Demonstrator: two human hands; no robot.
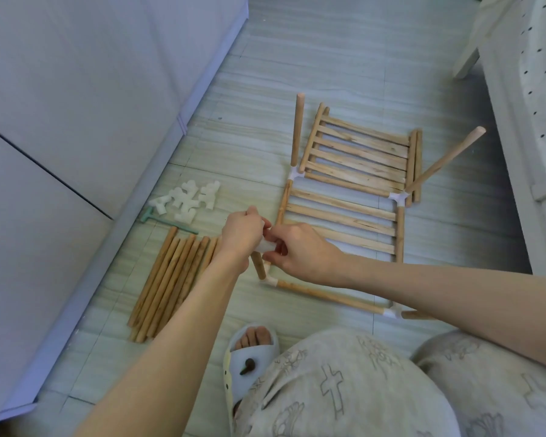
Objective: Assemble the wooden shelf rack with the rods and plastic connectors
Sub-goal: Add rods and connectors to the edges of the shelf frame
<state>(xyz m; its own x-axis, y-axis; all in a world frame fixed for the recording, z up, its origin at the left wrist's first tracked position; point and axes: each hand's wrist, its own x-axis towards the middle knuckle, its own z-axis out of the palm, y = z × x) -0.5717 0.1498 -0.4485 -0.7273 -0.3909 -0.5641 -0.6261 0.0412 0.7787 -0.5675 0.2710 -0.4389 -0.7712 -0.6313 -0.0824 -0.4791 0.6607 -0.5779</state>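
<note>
A partly built wooden rack lies on the floor: a slatted shelf framed by rods and white corner connectors. Upright rods rise from its far corners. At the near left corner a short upright rod stands in a connector. My left hand and my right hand meet over its top, both pinching a white plastic connector. A second slatted shelf lies behind the frame.
Several loose rods lie in a bundle to the left, with a pile of white connectors and a small green hammer beyond. A white cabinet flanks the left, a bed the right. My slippered foot is near.
</note>
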